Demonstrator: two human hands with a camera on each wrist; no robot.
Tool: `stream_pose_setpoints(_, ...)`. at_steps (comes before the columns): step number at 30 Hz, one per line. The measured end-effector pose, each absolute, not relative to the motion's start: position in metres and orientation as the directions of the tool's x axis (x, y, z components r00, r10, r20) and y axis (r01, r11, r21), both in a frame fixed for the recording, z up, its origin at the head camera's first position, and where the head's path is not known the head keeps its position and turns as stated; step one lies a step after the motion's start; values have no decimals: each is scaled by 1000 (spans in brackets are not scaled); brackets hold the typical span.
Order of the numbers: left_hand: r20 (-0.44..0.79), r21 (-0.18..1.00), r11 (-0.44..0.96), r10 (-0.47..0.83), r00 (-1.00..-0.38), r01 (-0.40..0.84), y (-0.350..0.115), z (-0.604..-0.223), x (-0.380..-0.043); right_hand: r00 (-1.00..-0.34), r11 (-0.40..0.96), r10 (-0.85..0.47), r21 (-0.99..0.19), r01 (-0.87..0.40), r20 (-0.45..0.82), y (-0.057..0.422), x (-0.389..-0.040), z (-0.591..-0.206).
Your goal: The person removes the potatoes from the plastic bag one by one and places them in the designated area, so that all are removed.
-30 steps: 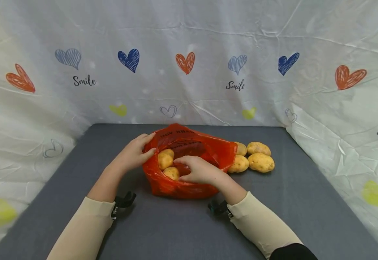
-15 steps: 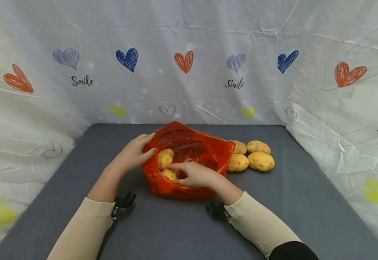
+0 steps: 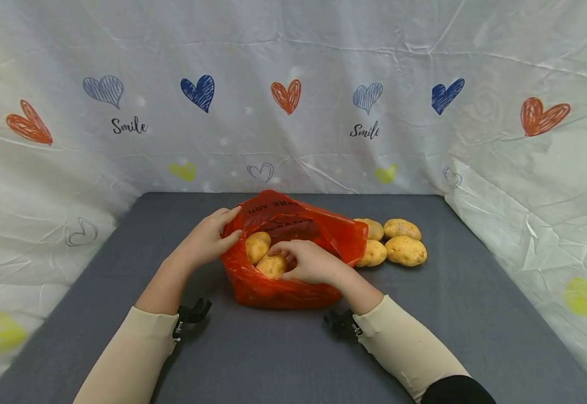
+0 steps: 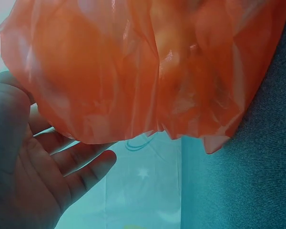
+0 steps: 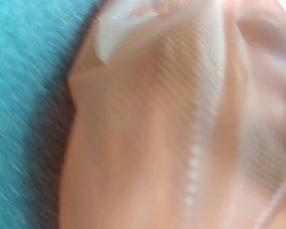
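A red plastic bag (image 3: 283,294) printed with dark lettering lies with its mouth spread towards me. At its left rim my left hand (image 3: 205,238) holds the film, thumb inside and fingers outside. Two potatoes show in the bag's left part: one farther back (image 3: 257,247) and a nearer potato (image 3: 271,266). My right hand (image 3: 313,264) reaches into the mouth and grips the nearer potato between thumb and fingers. In the left wrist view, the left hand's fingers (image 4: 81,167) lie behind the bag film. Blurred bag film (image 5: 143,119) fills most of the right wrist view.
Several more potatoes (image 3: 406,251) sit on the grey table (image 3: 273,359) just right of the bag, some partly hidden by it. A white curtain (image 3: 324,151) with printed hearts encloses the back and sides.
My right hand first went left over the nearer potato, then came back slightly right and up, with that potato shifting right. The left hand has stayed at the rim.
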State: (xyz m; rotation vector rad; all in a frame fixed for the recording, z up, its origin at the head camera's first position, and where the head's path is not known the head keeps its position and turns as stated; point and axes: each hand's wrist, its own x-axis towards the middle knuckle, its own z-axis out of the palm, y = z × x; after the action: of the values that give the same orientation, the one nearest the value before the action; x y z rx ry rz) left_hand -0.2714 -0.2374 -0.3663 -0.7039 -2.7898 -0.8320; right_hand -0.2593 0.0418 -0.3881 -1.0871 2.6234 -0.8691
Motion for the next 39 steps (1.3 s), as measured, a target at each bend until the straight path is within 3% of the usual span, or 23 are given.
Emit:
stream_pose_setpoints(5,264,475,742,393,-881,473,-237,-366,-271,-754,568,-652,-605,-558,83,54,-264,-379)
stream_pose_setpoints(16,268,475,742,391,-880,474,-240,-367,-270,-765,483,-622,-687,-543,167,73,-266,-359)
stream_pose_setpoints(24,263,477,739,396,-880,475,-242,-367,-270,-740,530,-659,-617,-581,132,80,-263,-363)
stream_pose_setpoints(39,255,472,742,403,-879,477,-244,-371,-273,-896,500,-430,-796,-342,114,151,-244,-342)
